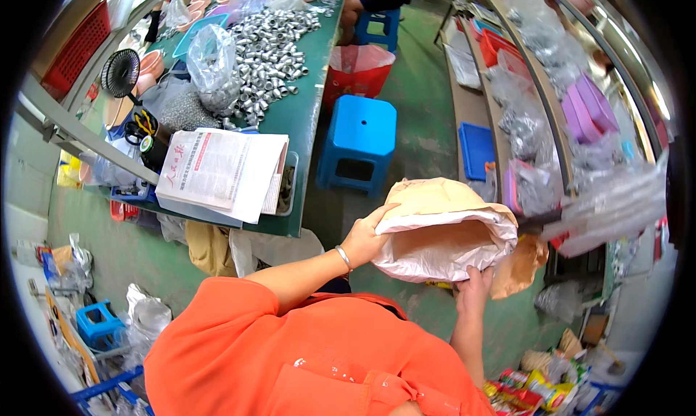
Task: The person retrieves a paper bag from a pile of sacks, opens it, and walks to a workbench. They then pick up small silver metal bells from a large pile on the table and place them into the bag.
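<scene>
A brown paper sack [442, 195] with a white lining is held up in front of me, its wide mouth turned towards me. My left hand [366, 238], with a silver bangle on the wrist, is closed on the left edge of the mouth. At the lower right edge, my right hand [474, 289] pinches the rim. The inside looks brown and shaded, and I cannot see to its bottom. Another piece of brown paper [520, 267] hangs or lies just beyond my right hand; whether it belongs to the sack I cannot tell.
A green table [308, 147] at left bears many metal fittings [272, 60], newspapers [217, 169] and a small fan [120, 73]. Beyond the sack stand a blue stool [362, 126] and a red bag [355, 71]. Loaded shelves [471, 104] line the right. A person sits at the far end.
</scene>
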The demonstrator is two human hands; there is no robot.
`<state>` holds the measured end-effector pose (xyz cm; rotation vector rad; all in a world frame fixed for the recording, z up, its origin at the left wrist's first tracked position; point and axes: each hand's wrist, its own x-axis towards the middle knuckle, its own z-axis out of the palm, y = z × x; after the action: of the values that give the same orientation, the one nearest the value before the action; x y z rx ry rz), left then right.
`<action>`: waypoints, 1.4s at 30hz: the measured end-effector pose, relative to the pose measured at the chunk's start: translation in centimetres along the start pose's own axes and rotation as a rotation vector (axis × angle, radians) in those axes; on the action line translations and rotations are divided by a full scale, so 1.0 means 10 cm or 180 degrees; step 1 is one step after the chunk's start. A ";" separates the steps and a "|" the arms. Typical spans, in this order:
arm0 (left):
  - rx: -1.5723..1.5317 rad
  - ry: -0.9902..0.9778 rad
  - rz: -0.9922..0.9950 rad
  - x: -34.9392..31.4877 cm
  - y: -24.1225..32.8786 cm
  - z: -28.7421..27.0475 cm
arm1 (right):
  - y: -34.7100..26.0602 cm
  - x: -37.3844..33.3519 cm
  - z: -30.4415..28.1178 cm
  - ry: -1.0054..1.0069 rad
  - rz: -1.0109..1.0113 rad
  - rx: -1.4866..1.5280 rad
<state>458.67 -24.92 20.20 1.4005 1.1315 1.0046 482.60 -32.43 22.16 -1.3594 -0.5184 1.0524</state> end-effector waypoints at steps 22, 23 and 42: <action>0.0202 0.2181 -0.0191 2.29 -0.25 -0.83 | -0.74 4.42 2.39 -0.1721 0.0449 0.0594; 0.0339 0.2381 -0.0314 2.31 -0.26 -0.88 | -0.78 4.62 2.51 -0.1734 0.0480 0.0604; 0.2657 0.1724 -0.2582 2.91 -1.26 -1.98 | -0.37 6.04 4.56 -0.2361 0.0805 -0.0363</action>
<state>444.00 7.97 10.22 1.0575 2.4560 0.2877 475.02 42.96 18.92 -1.1188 -0.9746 1.7698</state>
